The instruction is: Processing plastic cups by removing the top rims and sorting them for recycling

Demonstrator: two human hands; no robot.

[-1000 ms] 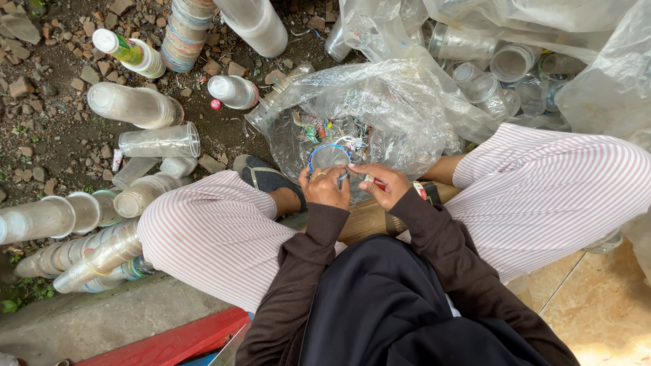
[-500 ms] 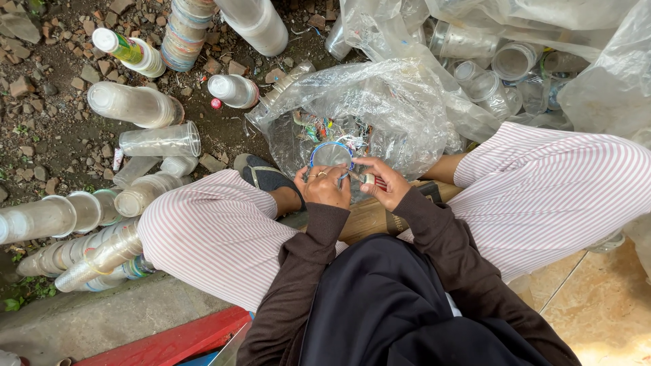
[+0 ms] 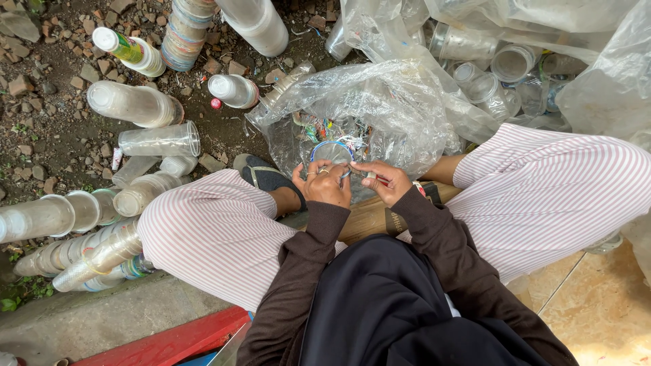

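Here my left hand (image 3: pixel 324 184) grips a clear plastic cup (image 3: pixel 331 152), its body hidden; my right hand (image 3: pixel 385 181) pinches something I can't make out.

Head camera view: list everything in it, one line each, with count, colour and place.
plastic cup: one, clear with a blue rim, held between both hands
clear plastic bag: one, open, just beyond the hands, scraps inside
stacks of cups: many, clear and whitish, lying on the ground at left and top
loose cups: several, clear, upper right among plastic sheeting
bottle cap: one, red, on the dirt near the stacks
sandal: one, dark, on the left foot
stones and dirt: rubble ground, upper left
red edge: one, bottom left
striped trousers: white and pink, on both knees
left hand: grips the cup, rings on fingers
right hand: at the cup's rim, holding a small tool I cannot make out
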